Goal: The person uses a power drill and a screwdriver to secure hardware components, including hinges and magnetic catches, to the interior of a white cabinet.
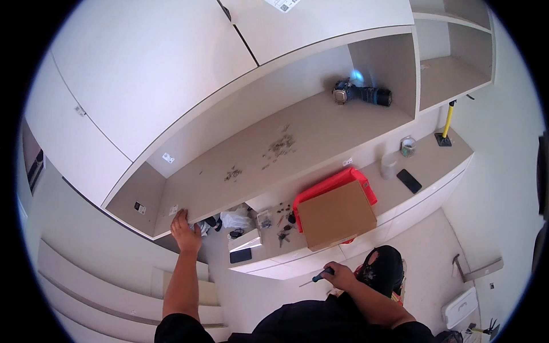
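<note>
My left hand [186,233] grips the front edge of the cabinet's open shelf [320,128] near its left end, fingers over the board and thumb below. Close to my body, my right hand [341,275] is closed around the dark blue handle of a screwdriver [322,275], its thin shaft pointing left. Small loose bits [280,146] lie scattered on the shelf. A blue-and-black cordless power tool [363,93] lies at the shelf's right end, with a bluish light on the wall behind it.
Below, a brown cardboard box [337,216] rests on a red bin [366,186] on the lower cabinet. Around them are a phone [409,181], a jar [408,147], loose hardware [284,233] and a plastic bag [235,218]. Long boards [103,280] stand at left; a hammer [458,267] is at right.
</note>
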Demonstrator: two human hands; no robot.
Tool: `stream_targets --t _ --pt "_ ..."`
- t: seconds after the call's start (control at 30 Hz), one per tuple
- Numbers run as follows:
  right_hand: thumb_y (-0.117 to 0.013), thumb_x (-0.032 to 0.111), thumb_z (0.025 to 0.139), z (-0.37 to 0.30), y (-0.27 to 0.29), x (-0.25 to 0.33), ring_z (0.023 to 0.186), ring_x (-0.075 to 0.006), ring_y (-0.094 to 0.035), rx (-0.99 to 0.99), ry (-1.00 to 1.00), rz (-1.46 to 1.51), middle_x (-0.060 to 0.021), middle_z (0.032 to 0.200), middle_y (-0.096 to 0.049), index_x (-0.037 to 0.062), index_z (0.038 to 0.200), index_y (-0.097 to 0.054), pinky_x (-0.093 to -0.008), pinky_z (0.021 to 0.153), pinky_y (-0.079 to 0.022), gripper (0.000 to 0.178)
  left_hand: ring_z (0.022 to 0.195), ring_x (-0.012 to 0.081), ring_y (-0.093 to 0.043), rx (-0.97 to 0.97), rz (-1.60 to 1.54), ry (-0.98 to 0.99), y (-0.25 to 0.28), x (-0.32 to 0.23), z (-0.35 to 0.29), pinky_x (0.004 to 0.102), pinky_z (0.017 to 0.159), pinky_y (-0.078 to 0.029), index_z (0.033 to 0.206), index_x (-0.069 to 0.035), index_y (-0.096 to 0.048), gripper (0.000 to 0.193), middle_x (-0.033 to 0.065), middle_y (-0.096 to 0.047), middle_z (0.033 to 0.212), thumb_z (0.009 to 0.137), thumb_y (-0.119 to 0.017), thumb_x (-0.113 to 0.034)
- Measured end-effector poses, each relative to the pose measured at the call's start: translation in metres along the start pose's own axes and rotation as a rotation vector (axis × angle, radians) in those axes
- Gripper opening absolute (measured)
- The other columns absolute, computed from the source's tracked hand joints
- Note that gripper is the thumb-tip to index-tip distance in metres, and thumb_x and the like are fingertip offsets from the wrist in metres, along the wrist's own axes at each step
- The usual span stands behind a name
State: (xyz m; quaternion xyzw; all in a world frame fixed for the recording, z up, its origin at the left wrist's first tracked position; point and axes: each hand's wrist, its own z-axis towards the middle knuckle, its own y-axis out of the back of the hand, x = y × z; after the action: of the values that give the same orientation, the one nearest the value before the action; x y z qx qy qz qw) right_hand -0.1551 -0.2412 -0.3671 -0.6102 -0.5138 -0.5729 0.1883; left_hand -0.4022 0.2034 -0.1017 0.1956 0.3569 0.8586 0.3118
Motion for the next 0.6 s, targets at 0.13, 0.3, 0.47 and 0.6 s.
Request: stream_targets --t 0.13,0.3,0.47,0.6 --pt "-0.078 0.042 0.095 -0.004 0.007 -0.001 0.100 -0.0316 -0.074 0.004 -0.016 0.058 -0.0174 0.109 -0.076 0.0083 0.127 -0.069 -0.0413 0.091 -0.058 0.048 0.144 0.0369 -0.044 0.046 -0.014 0.039 0.006 -0.004 0.001 0.0528 0.123 -0.028 0.149 -0.008 -0.047 0.075 0.0139 -0.052 0.152 0.080 -0.076 -0.011" --pt "-0.079 0.039 0.095 -0.029 0.039 0.034 0.099 -0.0301 -0.075 0.001 -0.035 0.026 -0.0172 0.108 -0.075 0.0080 0.129 -0.068 -0.0385 0.090 -0.059 0.048 0.145 0.0385 -0.044 0.054 -0.021 0.083 0.019 -0.019 -0.004 0.0538 0.123 -0.028 0.149 -0.006 -0.048 0.077 0.0179 -0.051 0.154 0.079 -0.077 -0.011" --pt "-0.080 0.039 0.094 -0.034 0.064 0.060 0.100 -0.0303 -0.075 -0.001 0.190 -0.027 -0.0167 0.109 -0.076 0.0088 0.131 -0.068 -0.0395 0.092 -0.058 0.049 0.140 0.0444 -0.051 0.278 -0.532 -0.119 0.030 -0.128 -0.079 0.0529 0.119 -0.040 0.151 -0.003 -0.050 0.078 0.0246 -0.053 0.152 0.080 -0.081 -0.011" --pt "-0.079 0.040 0.094 -0.024 0.072 0.125 0.104 -0.0348 -0.074 0.064 0.452 -0.188 -0.0168 0.112 -0.076 0.0100 0.130 -0.068 -0.0429 0.093 -0.058 0.048 0.146 0.0397 -0.049 0.766 -0.939 -0.316 0.026 -0.235 -0.150 0.0454 0.121 -0.041 0.156 -0.005 -0.043 0.088 0.0242 -0.051 0.155 0.088 -0.086 -0.040"
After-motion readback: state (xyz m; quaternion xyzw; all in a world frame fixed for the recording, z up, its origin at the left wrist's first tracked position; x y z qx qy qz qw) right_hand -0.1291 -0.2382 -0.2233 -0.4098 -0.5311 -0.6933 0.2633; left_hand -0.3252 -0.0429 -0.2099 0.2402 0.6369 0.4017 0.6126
